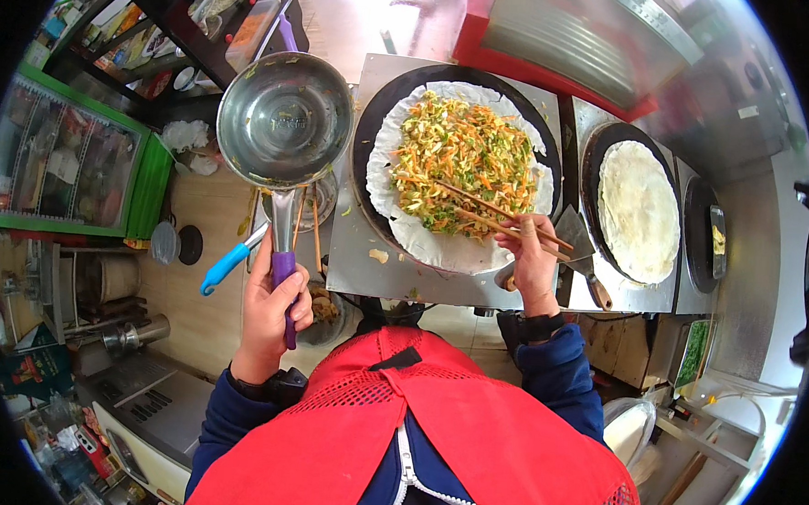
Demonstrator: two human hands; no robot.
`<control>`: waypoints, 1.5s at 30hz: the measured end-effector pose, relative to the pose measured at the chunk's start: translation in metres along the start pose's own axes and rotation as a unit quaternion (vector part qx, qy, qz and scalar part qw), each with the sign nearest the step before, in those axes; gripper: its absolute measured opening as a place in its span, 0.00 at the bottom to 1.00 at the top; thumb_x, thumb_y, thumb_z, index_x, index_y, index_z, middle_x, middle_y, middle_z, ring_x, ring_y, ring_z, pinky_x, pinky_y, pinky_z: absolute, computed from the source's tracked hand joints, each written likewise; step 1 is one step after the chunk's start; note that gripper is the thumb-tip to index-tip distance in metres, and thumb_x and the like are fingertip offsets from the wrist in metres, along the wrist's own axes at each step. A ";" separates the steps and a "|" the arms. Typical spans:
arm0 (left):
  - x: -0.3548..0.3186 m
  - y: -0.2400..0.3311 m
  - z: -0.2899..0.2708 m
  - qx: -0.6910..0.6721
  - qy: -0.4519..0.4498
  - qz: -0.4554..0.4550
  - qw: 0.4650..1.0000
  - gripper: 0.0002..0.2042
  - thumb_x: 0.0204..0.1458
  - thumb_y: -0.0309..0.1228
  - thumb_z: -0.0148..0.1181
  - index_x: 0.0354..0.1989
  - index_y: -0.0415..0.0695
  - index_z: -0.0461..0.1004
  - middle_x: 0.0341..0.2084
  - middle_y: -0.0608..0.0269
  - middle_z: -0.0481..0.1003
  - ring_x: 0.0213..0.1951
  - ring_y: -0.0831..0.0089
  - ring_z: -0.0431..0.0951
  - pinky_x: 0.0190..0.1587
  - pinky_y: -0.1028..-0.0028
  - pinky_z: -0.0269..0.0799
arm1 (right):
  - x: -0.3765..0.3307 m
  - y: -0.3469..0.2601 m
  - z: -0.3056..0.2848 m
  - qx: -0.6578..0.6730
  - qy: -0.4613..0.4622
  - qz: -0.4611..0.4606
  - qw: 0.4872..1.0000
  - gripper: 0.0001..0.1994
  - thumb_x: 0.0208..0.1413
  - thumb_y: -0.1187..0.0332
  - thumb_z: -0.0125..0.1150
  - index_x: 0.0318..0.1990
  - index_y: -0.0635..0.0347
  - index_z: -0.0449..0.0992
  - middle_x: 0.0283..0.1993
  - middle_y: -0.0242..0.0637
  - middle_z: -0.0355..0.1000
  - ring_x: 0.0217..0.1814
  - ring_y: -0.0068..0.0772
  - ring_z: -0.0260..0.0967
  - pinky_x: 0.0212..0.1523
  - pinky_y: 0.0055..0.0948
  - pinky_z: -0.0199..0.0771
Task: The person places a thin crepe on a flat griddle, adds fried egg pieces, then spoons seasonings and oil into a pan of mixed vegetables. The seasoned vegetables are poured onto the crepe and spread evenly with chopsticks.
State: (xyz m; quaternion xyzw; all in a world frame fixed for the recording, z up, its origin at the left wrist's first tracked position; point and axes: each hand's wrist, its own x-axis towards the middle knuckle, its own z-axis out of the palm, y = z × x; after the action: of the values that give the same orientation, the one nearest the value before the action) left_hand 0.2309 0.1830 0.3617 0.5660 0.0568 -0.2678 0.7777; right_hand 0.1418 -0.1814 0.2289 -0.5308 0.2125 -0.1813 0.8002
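Note:
My left hand (271, 314) is closed round the purple handle of a steel ladle (288, 118), whose wide round bowl is empty but for a few food bits on its rim. My right hand (534, 259) grips a pair of wooden chopsticks (493, 213), their tips in a heap of shredded vegetables and egg (469, 155). The heap covers most of a thin pale pancake (428, 246), which lies on a round black griddle (363, 173). Just right of my right hand, a spatula (587, 268) with a wooden handle rests at the counter's edge.
A second griddle (594, 157) to the right bears a plain pancake (638, 213); a third griddle (696, 236) stands beyond. A blue-handled tool (225, 266) is beside the ladle's handle. A green-framed cabinet (139, 170) and black shelving (174, 16) stand left. A red-edged cover (466, 41) is behind.

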 end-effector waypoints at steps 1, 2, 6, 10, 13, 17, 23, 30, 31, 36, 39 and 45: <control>0.001 0.000 0.001 -0.005 -0.003 -0.005 1.000 0.37 0.57 0.18 0.46 0.73 0.56 0.39 0.27 0.65 0.64 0.16 0.83 0.62 0.16 0.81 0.56 | 0.000 0.001 -0.004 -0.029 0.035 0.013 0.999 0.10 0.65 0.64 0.53 0.41 0.63 0.69 0.36 0.46 0.75 0.29 0.35 0.76 0.29 0.26 0.79; 0.001 0.000 0.002 -0.013 -0.009 -0.003 1.000 0.37 0.57 0.18 0.46 0.73 0.56 0.39 0.27 0.65 0.64 0.16 0.83 0.62 0.16 0.81 0.56 | 0.000 -0.001 -0.011 -0.045 0.039 0.026 0.998 0.10 0.65 0.64 0.53 0.41 0.63 0.69 0.36 0.45 0.75 0.29 0.34 0.76 0.29 0.26 0.78; 0.000 0.001 0.002 0.007 -0.004 0.000 1.000 0.38 0.57 0.18 0.46 0.73 0.56 0.39 0.28 0.64 0.64 0.16 0.83 0.62 0.15 0.80 0.56 | 0.002 -0.030 -0.055 -0.047 0.058 0.016 0.997 0.10 0.65 0.63 0.52 0.41 0.61 0.70 0.35 0.44 0.75 0.28 0.30 0.75 0.28 0.23 0.76; 0.001 0.001 0.006 0.019 0.005 0.001 1.000 0.38 0.56 0.18 0.46 0.73 0.56 0.39 0.28 0.64 0.64 0.16 0.82 0.62 0.15 0.80 0.56 | 0.045 -0.039 -0.063 -0.022 0.160 -0.035 0.986 0.10 0.64 0.63 0.54 0.40 0.61 0.72 0.34 0.41 0.75 0.30 0.29 0.74 0.29 0.24 0.76; 0.004 0.001 0.013 0.026 0.004 -0.005 1.000 0.38 0.56 0.18 0.46 0.73 0.56 0.39 0.28 0.63 0.65 0.16 0.82 0.62 0.15 0.80 0.57 | 0.099 -0.024 -0.037 0.016 0.070 -0.031 0.997 0.10 0.64 0.63 0.55 0.39 0.62 0.71 0.34 0.42 0.75 0.32 0.32 0.76 0.31 0.25 0.79; 0.004 0.002 0.021 0.036 -0.006 -0.006 0.999 0.37 0.56 0.19 0.46 0.73 0.55 0.39 0.28 0.63 0.65 0.16 0.82 0.62 0.15 0.80 0.57 | 0.142 -0.018 -0.030 0.061 0.071 -0.069 0.993 0.09 0.64 0.65 0.55 0.38 0.62 0.69 0.33 0.43 0.75 0.28 0.35 0.76 0.31 0.26 0.79; 0.001 0.000 0.019 0.049 0.020 -0.002 0.999 0.37 0.57 0.20 0.47 0.73 0.55 0.38 0.28 0.64 0.65 0.16 0.82 0.62 0.15 0.80 0.58 | 0.113 -0.023 -0.073 0.074 0.211 -0.025 0.974 0.09 0.64 0.63 0.54 0.38 0.60 0.71 0.34 0.43 0.76 0.29 0.34 0.77 0.30 0.25 0.79; 0.007 -0.003 0.021 0.046 -0.011 -0.006 0.999 0.36 0.58 0.21 0.47 0.73 0.56 0.39 0.28 0.65 0.64 0.17 0.82 0.62 0.16 0.81 0.57 | 0.045 -0.019 -0.093 0.055 0.145 -0.028 0.987 0.09 0.64 0.62 0.55 0.39 0.58 0.71 0.34 0.40 0.76 0.29 0.31 0.76 0.29 0.22 0.77; 0.008 -0.003 0.022 0.044 -0.012 -0.007 0.999 0.36 0.58 0.21 0.47 0.73 0.56 0.39 0.28 0.65 0.64 0.17 0.82 0.62 0.16 0.81 0.57 | 0.033 -0.021 -0.097 0.036 0.150 -0.012 0.988 0.08 0.64 0.62 0.54 0.40 0.58 0.71 0.34 0.40 0.76 0.29 0.30 0.75 0.29 0.22 0.77; 0.010 -0.005 0.023 0.049 -0.024 -0.017 0.998 0.36 0.58 0.21 0.47 0.73 0.56 0.40 0.29 0.64 0.65 0.17 0.82 0.62 0.16 0.80 0.58 | -0.018 -0.028 -0.117 0.045 0.172 -0.029 0.984 0.09 0.66 0.63 0.52 0.41 0.59 0.71 0.34 0.41 0.75 0.28 0.30 0.75 0.28 0.21 0.75; 0.011 -0.006 0.022 0.047 -0.036 -0.017 0.998 0.36 0.58 0.21 0.48 0.73 0.57 0.40 0.29 0.64 0.65 0.17 0.81 0.63 0.16 0.80 0.59 | -0.036 -0.029 -0.119 0.033 0.156 -0.020 0.987 0.09 0.66 0.63 0.52 0.41 0.59 0.70 0.34 0.42 0.75 0.28 0.30 0.74 0.28 0.21 0.76; 0.009 -0.004 0.020 0.028 -0.035 -0.019 0.999 0.37 0.57 0.19 0.48 0.73 0.58 0.40 0.29 0.64 0.66 0.17 0.81 0.64 0.16 0.80 0.60 | -0.021 -0.034 -0.088 0.000 0.138 0.013 0.990 0.09 0.66 0.64 0.51 0.40 0.60 0.71 0.33 0.42 0.76 0.27 0.30 0.75 0.27 0.23 0.77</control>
State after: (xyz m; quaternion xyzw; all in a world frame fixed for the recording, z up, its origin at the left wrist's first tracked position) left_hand 0.2322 0.1607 0.3619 0.5762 0.0329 -0.3039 0.7579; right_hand 0.0749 -0.2507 0.2329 -0.4981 0.3272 -0.2426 0.7655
